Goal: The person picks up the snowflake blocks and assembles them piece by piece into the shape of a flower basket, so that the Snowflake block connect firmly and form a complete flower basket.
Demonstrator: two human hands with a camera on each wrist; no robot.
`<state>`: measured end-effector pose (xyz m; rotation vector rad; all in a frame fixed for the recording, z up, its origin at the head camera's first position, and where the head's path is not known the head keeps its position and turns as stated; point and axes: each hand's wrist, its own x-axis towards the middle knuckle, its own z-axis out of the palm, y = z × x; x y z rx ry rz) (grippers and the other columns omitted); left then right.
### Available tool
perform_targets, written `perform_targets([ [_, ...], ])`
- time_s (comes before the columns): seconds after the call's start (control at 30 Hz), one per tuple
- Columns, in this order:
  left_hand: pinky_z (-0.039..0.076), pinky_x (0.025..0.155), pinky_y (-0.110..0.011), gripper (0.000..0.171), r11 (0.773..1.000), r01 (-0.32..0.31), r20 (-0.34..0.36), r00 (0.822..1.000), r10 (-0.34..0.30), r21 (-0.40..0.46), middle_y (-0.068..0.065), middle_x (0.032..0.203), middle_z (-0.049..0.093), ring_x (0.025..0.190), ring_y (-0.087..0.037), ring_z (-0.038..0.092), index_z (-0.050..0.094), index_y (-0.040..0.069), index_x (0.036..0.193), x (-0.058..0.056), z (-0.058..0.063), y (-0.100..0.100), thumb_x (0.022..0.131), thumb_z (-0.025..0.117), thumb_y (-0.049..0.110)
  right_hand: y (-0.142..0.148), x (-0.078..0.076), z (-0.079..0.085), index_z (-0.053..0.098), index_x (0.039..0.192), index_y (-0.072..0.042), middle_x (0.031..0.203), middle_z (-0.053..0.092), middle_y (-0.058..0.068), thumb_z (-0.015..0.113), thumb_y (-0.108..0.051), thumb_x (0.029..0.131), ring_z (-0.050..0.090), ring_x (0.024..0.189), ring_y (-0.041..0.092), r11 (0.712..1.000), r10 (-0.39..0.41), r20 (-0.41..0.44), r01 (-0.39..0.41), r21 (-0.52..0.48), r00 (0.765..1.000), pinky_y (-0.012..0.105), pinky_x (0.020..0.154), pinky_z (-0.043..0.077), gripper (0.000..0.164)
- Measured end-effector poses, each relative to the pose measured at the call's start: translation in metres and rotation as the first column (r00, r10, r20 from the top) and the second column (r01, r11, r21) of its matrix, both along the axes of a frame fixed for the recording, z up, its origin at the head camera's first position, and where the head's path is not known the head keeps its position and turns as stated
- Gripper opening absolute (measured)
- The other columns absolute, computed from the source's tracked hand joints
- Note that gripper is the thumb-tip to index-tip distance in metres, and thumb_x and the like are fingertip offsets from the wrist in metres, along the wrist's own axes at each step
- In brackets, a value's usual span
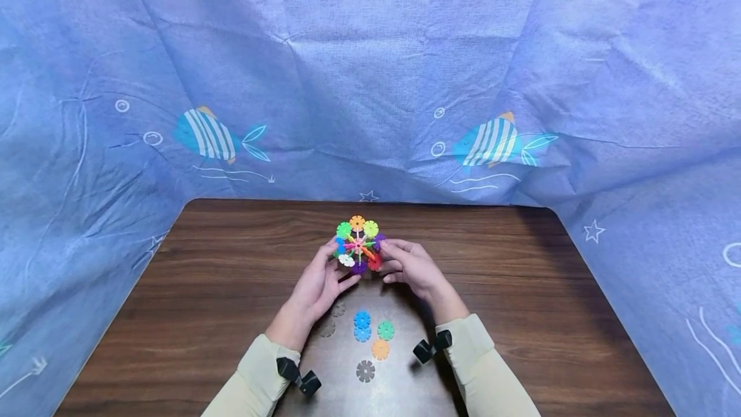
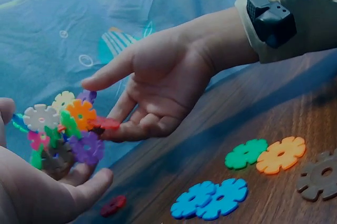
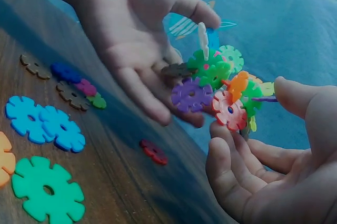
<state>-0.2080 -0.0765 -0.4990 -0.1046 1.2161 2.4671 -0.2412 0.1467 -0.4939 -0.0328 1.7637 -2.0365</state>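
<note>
Both hands grip wheel of interlocked snowflake discs (image 1: 358,246): left hand (image 1: 315,285) at left rim, right hand (image 1: 418,269) at right rim, thumb on purple disc (image 3: 263,99). Fish-print cloth (image 1: 370,82) behind. Wheel held above wood-grain table (image 1: 521,275). Lying nearer: overlapping blue discs (image 1: 362,319), green disc (image 1: 386,330), orange disc (image 1: 380,349).

Draped on three sides with wrinkled blue fish-print cloth (image 1: 359,82); furnished with a round-cornered, dark wood-grain table (image 1: 191,288), catching a pale sheen.
</note>
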Motion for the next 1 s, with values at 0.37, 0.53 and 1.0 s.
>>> perform_targets([
  [0.37,0.043,0.116,-0.046,0.057,0.994,0.033,0.014,0.999,-0.032,-0.104,-0.025,0.152,0.044,0.122,-0.024,0.062,0.035,-0.001,0.151,-0.002,0.006,-0.008,0.103,0.048,0.026,0.007,-0.004,-0.001,0.058,0.136,0.002,0.111,0.066,0.006,0.068,-0.037,0.099,0.068,0.083,0.016,0.997,-0.044,-0.007,0.045,0.06,0.999,0.027,0.06,0.056,0.054],
  [0.53,0.052,0.105,-0.051,0.058,0.993,0.042,0.014,0.999,-0.041,-0.111,-0.027,0.151,0.046,0.119,-0.032,0.066,0.036,-0.003,0.148,-0.003,0.008,-0.011,0.107,0.046,0.037,0.012,-0.005,0.001,0.058,0.135,0.004,0.106,0.068,0.003,0.067,-0.037,0.1,0.067,0.081,0.015,0.998,-0.017,-0.006,0.017,0.056,1.0,0.025,0.059,0.055,0.054],
  [1.0,0.042,0.107,-0.066,0.068,0.983,0.175,0.054,0.984,-0.172,-0.052,-0.025,0.161,0.034,0.141,-0.049,0.043,0.026,0.014,0.161,-0.002,0.006,-0.014,0.107,0.049,0.049,0.017,-0.006,-0.002,0.062,0.125,0.001,0.103,0.068,0.001,0.066,-0.029,0.101,0.065,0.078,0.012,0.995,0.066,0.022,-0.068,0.073,0.998,0.023,0.058,0.053,0.038],
])
